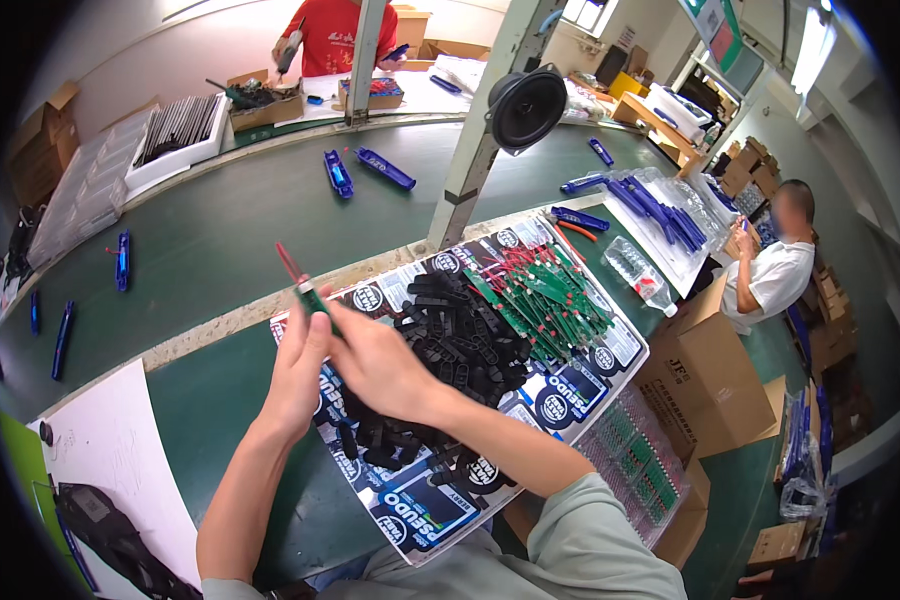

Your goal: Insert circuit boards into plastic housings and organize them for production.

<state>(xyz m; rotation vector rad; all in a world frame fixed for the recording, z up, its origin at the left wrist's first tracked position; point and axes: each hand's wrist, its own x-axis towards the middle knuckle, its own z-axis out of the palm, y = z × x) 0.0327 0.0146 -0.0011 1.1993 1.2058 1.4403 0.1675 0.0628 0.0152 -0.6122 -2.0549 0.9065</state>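
Observation:
Both hands meet at the left edge of a printed sheet (pixel 390 500). A narrow green circuit board with red wires (pixel 308 293) sticks up out of them, its wire end pointing away from me. My left hand (pixel 298 365) is closed on its lower part, and the fingers of my right hand (pixel 375 362) close round it from the other side. Its lower end is hidden by the fingers. Just right of the hands lies a heap of black plastic parts (pixel 460 330). Beyond that heap is a pile of similar green boards with red wires (pixel 555 300).
A green belt (pixel 240 210) crosses behind, bearing blue casings (pixel 385 170). A post with a round black speaker (pixel 527 108) rises before me. To the right stand a clear bottle (pixel 638 275) and an open carton (pixel 710 375). Two people work farther off.

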